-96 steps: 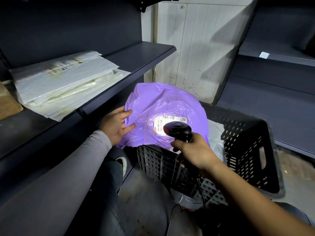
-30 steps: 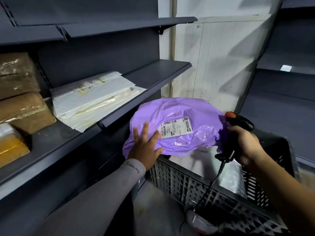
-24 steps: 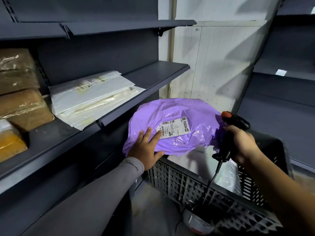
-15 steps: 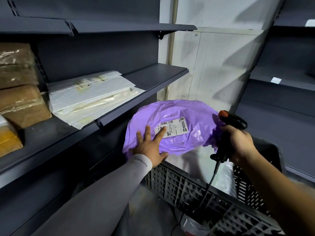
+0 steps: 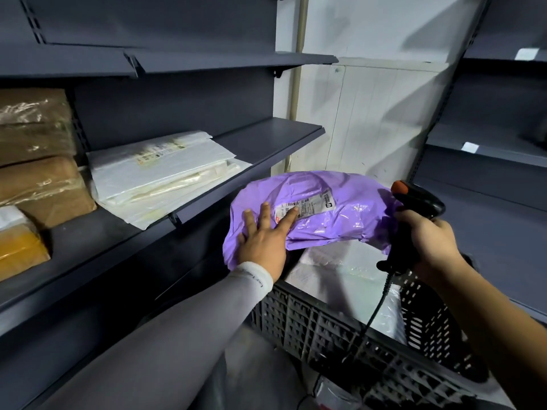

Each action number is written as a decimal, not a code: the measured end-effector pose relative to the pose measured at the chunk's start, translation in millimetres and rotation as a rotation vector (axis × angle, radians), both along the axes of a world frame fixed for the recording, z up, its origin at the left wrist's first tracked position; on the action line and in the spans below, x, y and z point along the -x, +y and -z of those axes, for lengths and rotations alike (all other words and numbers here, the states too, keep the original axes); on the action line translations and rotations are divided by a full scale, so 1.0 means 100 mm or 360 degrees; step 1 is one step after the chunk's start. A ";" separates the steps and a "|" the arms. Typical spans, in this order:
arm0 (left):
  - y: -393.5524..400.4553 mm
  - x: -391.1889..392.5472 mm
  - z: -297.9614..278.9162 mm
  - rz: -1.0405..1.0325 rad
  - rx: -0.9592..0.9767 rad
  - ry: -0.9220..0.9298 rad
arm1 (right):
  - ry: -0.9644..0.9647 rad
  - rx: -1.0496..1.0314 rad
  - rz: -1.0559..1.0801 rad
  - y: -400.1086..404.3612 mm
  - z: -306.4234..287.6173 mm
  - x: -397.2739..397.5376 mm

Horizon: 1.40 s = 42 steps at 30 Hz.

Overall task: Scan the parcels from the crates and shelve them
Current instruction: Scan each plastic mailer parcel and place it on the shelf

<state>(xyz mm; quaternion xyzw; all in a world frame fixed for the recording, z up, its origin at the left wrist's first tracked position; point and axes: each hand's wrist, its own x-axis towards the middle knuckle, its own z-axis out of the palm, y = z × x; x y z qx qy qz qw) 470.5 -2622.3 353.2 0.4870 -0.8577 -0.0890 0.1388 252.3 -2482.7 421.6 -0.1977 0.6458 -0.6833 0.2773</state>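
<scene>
Currently, two dark shelf boards (image 5: 260, 143) run along the left. One black crate (image 5: 340, 329) sits near right, white parcels (image 5: 334, 273) inside, number unclear. Three brown parcels (image 5: 38, 184) and one flat white stack (image 5: 159, 173) lie on the lower board. One purple parcel (image 5: 331, 220) is held above the crate's far-left corner. My left hand (image 5: 263, 241) presses flat on it, fingers straight. My right hand (image 5: 426, 241) grips one scanner (image 5: 414, 208).
</scene>
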 end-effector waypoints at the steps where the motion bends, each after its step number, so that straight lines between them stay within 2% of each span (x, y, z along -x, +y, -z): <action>1: 0.02 0.02 -0.09 0.0015 0.0031 0.0018 | 0.0013 0.0003 0.0009 0.04 -0.05 0.02; 6: 0.09 0.07 -0.58 0.0044 0.0211 0.0055 | 0.0089 0.0160 0.0068 0.16 -0.38 0.07; 12: 0.01 -0.21 -1.07 -0.0044 0.0457 0.0026 | 0.0072 0.0395 -0.0053 -0.09 -0.69 -0.13; 17: -0.22 -0.69 -1.10 -0.0270 0.0511 -0.0068 | 0.0057 0.0463 -0.0260 -0.66 -0.69 -0.52; 23: -0.62 -1.26 -0.97 -0.0543 0.0508 -0.0101 | 0.0028 0.0394 -0.0485 -1.40 -0.54 -0.98; 31: -1.09 -1.59 -0.83 -0.0855 0.0708 -0.0241 | 0.0392 0.0173 -0.0688 -2.27 -0.34 -1.40; 33: -1.22 -1.57 -0.84 -0.0858 0.0685 -0.0307 | 0.0505 0.0156 -0.0695 -2.48 -0.29 -1.43; 39: -1.55 -1.52 -0.81 -0.0863 0.0748 -0.0259 | 0.0795 0.0223 -0.0857 -3.04 -0.24 -1.51; 42: -1.66 -1.53 -0.70 -0.0867 0.0661 -0.0255 | 0.0905 0.0159 -0.0920 -3.25 -0.24 -1.61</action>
